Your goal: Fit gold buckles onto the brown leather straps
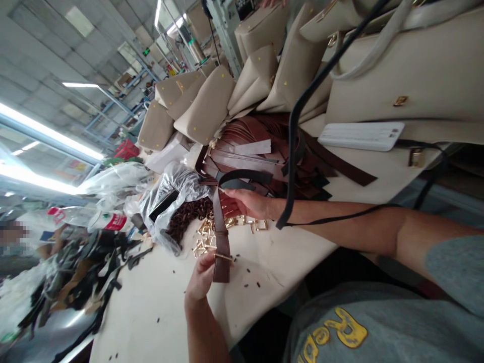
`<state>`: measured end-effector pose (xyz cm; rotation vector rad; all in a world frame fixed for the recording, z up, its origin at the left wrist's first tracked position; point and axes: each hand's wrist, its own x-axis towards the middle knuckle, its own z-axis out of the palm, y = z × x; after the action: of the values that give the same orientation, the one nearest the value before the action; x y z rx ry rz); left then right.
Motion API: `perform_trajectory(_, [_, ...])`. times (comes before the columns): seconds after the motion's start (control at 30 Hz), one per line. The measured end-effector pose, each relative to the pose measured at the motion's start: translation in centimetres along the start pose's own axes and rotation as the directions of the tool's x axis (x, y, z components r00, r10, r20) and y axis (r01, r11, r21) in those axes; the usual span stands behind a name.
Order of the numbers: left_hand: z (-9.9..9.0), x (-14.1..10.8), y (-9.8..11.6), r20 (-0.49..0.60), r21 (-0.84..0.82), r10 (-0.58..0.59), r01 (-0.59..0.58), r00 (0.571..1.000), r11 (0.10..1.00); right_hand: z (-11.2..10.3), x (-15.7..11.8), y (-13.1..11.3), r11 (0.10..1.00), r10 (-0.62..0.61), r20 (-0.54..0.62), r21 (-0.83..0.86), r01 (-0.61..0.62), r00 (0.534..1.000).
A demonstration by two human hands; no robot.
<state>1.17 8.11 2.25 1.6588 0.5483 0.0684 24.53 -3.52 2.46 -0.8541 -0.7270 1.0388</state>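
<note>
My left hand pinches the lower end of a brown leather strap, just where a gold buckle sits across it. My right hand grips the same strap higher up, where it bends into a dark loop. The strap hangs taut between both hands above a white table. A pile of loose gold buckles lies on the table right beneath my hands.
Brown straps are heaped behind my right hand. Beige handbags and bag panels are stacked further back. A plastic bag of dark brown pieces, clear bags and scraps lie alongside. A black cable crosses my right forearm.
</note>
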Motion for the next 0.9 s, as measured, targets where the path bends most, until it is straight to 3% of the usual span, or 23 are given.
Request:
perform_trajectory(0.1, [0.4,0.4,-0.3,-0.085,-0.071,0.019,-0.025,0.996,0.997,0.3,-0.6,0.3,0.992,-0.023,0.022,-0.126,0.026,0.999])
perform_trajectory(0.17, [0.8,0.7,-0.3,-0.119,-0.111,0.032,-0.046,0.992,0.993,0.7,-1.1,0.3,0.948,-0.112,0.07,-0.292,0.128,0.991])
perform_trajectory(0.2, [1.0,0.8,-0.3,-0.13,-0.123,0.039,-0.056,0.991,0.991,0.8,-1.3,0.2,0.878,-0.19,0.135,-0.419,0.23,0.972])
perform_trajectory(0.27, [1.5,1.1,-0.2,-0.154,-0.137,0.051,-0.072,0.987,0.988,1.0,-1.6,0.0,0.616,-0.314,0.319,-0.649,0.447,0.895])
perform_trajectory(0.3, [1.8,1.3,-0.2,-0.178,-0.15,0.058,-0.085,0.982,0.985,1.0,-1.7,-0.1,0.486,-0.32,0.387,-0.717,0.5,0.865])
perform_trajectory(0.33, [2.1,1.6,-0.2,-0.208,-0.173,0.068,-0.105,0.976,0.979,1.0,-1.7,-0.1,0.411,-0.298,0.407,-0.761,0.501,0.863])
perform_trajectory(0.37, [2.3,1.9,-0.2,-0.246,-0.202,0.079,-0.131,0.966,0.971,0.9,-1.6,0.0,0.407,-0.258,0.378,-0.792,0.455,0.889])
perform_trajectory(0.47, [2.9,2.7,-0.3,-0.357,-0.289,0.097,-0.208,0.929,0.934,0.7,-1.6,0.6,0.505,-0.129,0.238,-0.82,0.27,0.963])
perform_trajectory(0.63, [3.7,3.6,-0.3,-0.438,-0.383,0.1,-0.286,0.893,0.878,1.5,-2.0,2.0,0.689,-0.041,0.235,-0.697,0.198,0.971])
perform_trajectory(0.77, [4.7,3.9,-0.3,-0.449,-0.382,0.045,-0.237,0.892,0.893,2.1,-2.3,3.1,0.884,0.029,0.163,-0.465,0.05,0.986])
perform_trajectory(0.9, [5.6,4.1,-0.5,-0.438,-0.329,0.033,-0.194,0.898,0.924,2.0,-2.2,4.5,0.931,0.023,0.11,-0.366,0.019,0.994])
